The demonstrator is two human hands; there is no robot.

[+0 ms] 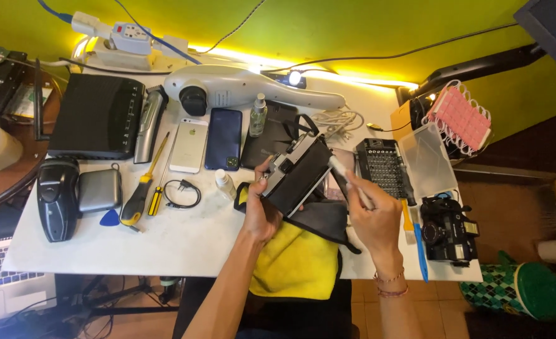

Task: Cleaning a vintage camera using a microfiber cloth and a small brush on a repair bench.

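1. Head view: the left hand [260, 213] is clamped on a black and silver camera [297, 176], tilted above the yellow cloth [294, 263] at the near edge of the worktop [184, 238].
2. The right hand [372, 216] is closed on a brush [347, 179] whose bristles touch the camera's right side (light strokes seem wise).
3. Beyond the camera lie phones [190, 145]; right of it, a bit set [381, 166] and another black camera [447, 232].
4. A steady left grip should keep the brushing controlled.

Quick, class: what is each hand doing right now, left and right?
Left hand: closed around the black-and-silver camera, holding it up.
Right hand: closed on a small brush touching the camera.
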